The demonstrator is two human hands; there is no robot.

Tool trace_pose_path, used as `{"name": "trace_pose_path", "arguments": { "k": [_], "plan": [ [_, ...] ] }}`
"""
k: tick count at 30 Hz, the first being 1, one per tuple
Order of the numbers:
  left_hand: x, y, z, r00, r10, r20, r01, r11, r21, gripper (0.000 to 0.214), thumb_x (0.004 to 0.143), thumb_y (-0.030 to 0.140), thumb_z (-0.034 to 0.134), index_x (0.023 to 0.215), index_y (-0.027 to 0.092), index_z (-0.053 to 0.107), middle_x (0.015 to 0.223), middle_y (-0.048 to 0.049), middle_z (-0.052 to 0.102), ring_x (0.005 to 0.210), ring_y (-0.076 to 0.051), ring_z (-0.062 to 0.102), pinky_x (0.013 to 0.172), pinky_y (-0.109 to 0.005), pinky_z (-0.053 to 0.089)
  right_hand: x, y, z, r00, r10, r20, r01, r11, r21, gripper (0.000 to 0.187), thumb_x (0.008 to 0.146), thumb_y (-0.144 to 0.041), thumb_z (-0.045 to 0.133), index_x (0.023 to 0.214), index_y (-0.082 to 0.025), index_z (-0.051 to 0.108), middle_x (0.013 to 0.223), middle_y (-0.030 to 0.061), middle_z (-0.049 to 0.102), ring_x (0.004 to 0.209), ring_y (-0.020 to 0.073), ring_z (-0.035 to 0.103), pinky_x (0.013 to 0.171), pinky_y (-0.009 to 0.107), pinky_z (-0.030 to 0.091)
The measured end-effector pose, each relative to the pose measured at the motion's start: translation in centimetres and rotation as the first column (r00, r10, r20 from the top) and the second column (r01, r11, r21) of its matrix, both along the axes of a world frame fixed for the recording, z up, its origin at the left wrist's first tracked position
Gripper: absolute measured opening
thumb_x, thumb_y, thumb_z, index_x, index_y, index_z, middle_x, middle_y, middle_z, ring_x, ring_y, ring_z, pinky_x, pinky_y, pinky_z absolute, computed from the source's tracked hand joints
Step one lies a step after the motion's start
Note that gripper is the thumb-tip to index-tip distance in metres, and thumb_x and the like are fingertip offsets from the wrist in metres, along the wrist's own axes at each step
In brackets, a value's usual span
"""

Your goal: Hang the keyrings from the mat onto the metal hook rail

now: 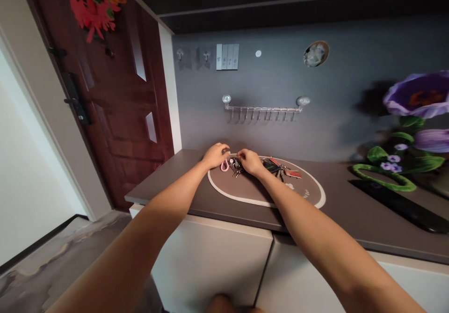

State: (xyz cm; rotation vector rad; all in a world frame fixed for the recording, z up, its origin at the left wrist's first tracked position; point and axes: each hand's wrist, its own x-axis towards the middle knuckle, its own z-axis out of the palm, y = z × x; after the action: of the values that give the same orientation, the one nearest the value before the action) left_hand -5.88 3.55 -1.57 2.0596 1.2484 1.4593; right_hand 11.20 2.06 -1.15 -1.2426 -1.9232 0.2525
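Observation:
My left hand (215,156) is at the left end of an oval mat, fingers curled in a pinch at a keychain with a pink loop strap (224,165). Close by on the right, my right hand (250,161) has thumb and fingertips pressed together just above some small metal keys (237,169). What lies between its fingertips is too small to make out. Partly behind my right wrist, a second bunch of keys (279,169) with dark and red tags rests on the brown mat with a pale rim (242,198).
A clear rail with several hooks (264,110) is fixed on the grey wall above the mat. Purple artificial flowers (421,95) and a long black object (396,205) stand on the cabinet top (336,219) at right. A dark red door (122,98) is at left.

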Motion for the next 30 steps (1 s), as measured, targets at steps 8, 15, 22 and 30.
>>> {"name": "trace_pose_path", "arguments": {
  "k": [8,15,22,30],
  "plan": [
    [0.3,-0.1,-0.3,0.838,0.041,-0.545,-0.038,0.999,0.016,0.024,0.075,0.025,0.048,0.089,0.018,0.066,0.086,-0.0044,0.065,0.077,-0.016,0.056,0.072,-0.024,0.042,-0.6,-0.2,0.1,0.949,-0.056,0.309,0.063,0.998,-0.011,0.021,0.079,-0.022,0.045,0.089,-0.017,0.063,0.089,0.0068,0.066,0.080,0.0155,0.058,0.071,0.022,0.039],
    [0.1,-0.8,0.4,0.827,0.067,-0.558,-0.087,0.996,-0.011,0.024,0.068,0.015,0.049,0.084,0.015,0.068,0.074,-0.0033,0.066,0.064,-0.013,0.057,0.062,-0.022,0.041,-0.7,-0.1,0.1,0.939,-0.060,0.338,0.070,0.997,-0.016,0.022,0.079,-0.024,0.045,0.089,-0.018,0.064,0.089,0.0071,0.066,0.081,0.0169,0.059,0.071,0.023,0.039],
    [-0.4,-1.1,1.0,0.781,0.083,-0.619,-0.054,0.996,0.065,0.019,0.071,0.018,0.050,0.079,0.016,0.068,0.077,-0.0041,0.067,0.070,-0.014,0.057,0.066,-0.022,0.041,-0.6,0.4,-0.2,0.936,-0.060,0.347,0.064,0.998,0.001,0.022,0.078,-0.024,0.044,0.086,-0.018,0.064,0.088,0.0070,0.067,0.080,0.0173,0.059,0.070,0.024,0.038],
    [-0.4,-1.3,1.4,0.844,0.098,-0.527,-0.059,0.994,0.091,0.017,0.072,0.021,0.051,0.077,0.018,0.067,0.074,-0.0030,0.066,0.068,-0.014,0.058,0.068,-0.023,0.042,-0.7,0.1,-0.2,0.948,-0.059,0.312,0.064,0.998,-0.007,0.022,0.078,-0.025,0.046,0.088,-0.018,0.064,0.090,0.0067,0.067,0.082,0.0168,0.059,0.071,0.023,0.039]
  ]
}}
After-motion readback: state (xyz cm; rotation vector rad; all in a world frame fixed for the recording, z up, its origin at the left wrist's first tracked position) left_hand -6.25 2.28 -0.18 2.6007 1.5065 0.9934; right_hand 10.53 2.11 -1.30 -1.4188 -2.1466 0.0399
